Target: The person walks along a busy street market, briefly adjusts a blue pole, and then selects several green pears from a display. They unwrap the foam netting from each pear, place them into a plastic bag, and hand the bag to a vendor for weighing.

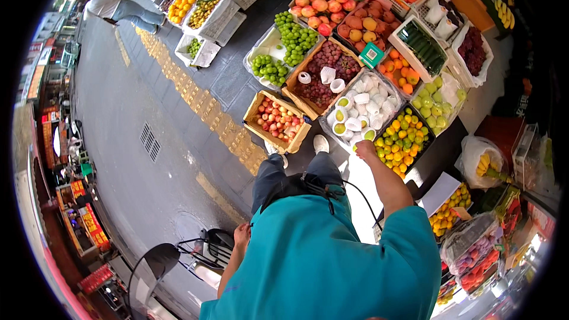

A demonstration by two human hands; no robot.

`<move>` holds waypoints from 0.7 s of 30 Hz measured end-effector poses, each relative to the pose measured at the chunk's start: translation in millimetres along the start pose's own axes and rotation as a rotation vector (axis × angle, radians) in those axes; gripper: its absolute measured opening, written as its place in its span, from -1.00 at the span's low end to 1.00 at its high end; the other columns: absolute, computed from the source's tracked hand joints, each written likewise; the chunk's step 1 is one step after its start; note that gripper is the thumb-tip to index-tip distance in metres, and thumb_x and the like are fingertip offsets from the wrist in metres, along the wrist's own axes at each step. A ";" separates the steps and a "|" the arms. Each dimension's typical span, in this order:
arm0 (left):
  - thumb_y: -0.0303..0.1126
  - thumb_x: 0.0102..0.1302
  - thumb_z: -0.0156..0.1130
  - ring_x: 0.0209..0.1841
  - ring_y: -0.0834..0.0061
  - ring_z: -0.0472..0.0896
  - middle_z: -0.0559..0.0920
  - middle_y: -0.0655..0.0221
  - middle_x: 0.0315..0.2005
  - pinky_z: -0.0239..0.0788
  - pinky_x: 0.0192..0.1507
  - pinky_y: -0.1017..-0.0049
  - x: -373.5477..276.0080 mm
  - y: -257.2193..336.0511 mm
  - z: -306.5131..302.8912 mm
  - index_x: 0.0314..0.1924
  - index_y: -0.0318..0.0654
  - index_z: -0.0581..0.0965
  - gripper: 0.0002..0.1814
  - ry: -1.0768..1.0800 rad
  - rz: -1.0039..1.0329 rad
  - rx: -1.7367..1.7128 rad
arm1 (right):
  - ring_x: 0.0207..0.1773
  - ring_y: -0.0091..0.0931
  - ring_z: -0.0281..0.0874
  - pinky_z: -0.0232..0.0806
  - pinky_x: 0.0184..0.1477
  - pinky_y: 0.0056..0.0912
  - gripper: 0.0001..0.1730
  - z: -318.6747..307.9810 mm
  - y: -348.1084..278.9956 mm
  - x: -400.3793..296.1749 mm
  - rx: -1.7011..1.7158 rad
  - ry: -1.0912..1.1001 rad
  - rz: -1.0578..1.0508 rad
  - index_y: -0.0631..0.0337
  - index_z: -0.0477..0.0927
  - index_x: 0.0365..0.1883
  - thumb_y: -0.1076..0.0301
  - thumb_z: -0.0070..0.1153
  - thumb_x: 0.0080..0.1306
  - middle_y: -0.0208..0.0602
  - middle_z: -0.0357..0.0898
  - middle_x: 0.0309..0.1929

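My right hand (pixel 365 150) reaches to the near corner of a crate of pale green fruit in white foam nets (pixel 362 106). Its fingers are curled. A bit of yellow-green fruit shows beside the fingertips, but whether they grip it is hidden. Right of this hand sits a black crate of green-and-orange citrus (pixel 402 142). My left hand (pixel 242 235) hangs low by my hip, its fingers bent and partly hidden against my side. Before my feet, a paper-lined box of small red-yellow fruit (pixel 278 118) stands lower than the crates.
Red grapes (pixel 326 73), green grapes (pixel 295 40) and pomegranates (pixel 326 2) fill crates farther back. A green card with a printed code (pixel 371 55) stands among them. Behind my left side is a parked scooter (pixel 209 253). Yellow tactile paving (pixel 200 102) borders the road. A person (pixel 126 9) bends near other crates.
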State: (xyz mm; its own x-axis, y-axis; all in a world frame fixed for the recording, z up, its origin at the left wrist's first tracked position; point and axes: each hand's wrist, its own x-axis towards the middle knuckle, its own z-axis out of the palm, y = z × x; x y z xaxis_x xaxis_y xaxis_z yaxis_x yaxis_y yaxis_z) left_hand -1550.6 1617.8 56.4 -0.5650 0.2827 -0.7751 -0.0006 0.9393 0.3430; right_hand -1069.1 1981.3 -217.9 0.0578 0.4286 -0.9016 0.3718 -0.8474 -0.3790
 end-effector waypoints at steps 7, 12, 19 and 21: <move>-0.19 0.40 0.19 -0.35 0.49 0.69 0.73 0.25 -0.36 0.50 -0.32 0.48 148.7 -1.3 -5.7 -0.09 -0.34 0.64 -0.67 -0.187 -0.092 0.266 | 0.10 -0.12 0.57 0.42 0.12 -0.09 -0.46 65.9 -60.7 79.3 -0.528 0.223 -0.272 0.11 0.53 0.19 0.14 0.13 0.25 0.04 0.57 0.11; 0.28 0.39 -0.06 0.04 -0.19 0.59 0.63 -0.17 -0.01 0.41 0.15 0.10 327.9 17.1 110.9 0.17 -0.48 0.44 -0.17 -0.088 0.140 0.876 | 0.34 -0.02 0.32 0.32 0.27 -0.03 -0.24 102.3 -177.1 233.4 -1.068 0.495 -0.697 -0.09 0.28 0.46 0.36 0.14 0.25 0.01 0.17 0.47; 0.16 0.32 0.16 -0.01 -0.05 0.63 0.61 -0.09 -0.07 0.50 0.00 0.11 396.1 88.7 243.5 0.19 -0.39 0.39 -0.27 0.089 0.042 1.058 | 0.07 -0.28 0.48 0.45 -0.03 -0.20 -0.29 105.0 -225.8 434.4 -1.450 0.564 -0.779 0.00 0.34 0.40 0.42 0.13 0.22 -0.18 0.52 0.11; 0.08 0.34 0.17 -0.04 -0.06 0.63 0.61 -0.06 -0.07 0.50 -0.02 0.10 391.1 82.9 234.5 0.19 -0.38 0.39 -0.32 0.115 0.078 1.039 | -0.05 -0.31 0.52 0.45 -0.06 -0.27 -0.61 116.7 -238.4 426.9 -1.292 0.663 -0.975 0.10 0.60 0.00 0.42 0.17 0.15 -0.29 0.55 -0.24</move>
State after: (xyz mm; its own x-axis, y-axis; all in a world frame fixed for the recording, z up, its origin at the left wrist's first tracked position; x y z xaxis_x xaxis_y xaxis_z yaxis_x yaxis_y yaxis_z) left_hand -1578.2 1851.8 -342.8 -0.6083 0.3809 -0.6964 0.7172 0.6396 -0.2766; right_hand -1241.2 2329.7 -536.8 -0.4031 0.9085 -0.1101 0.9136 0.4064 0.0093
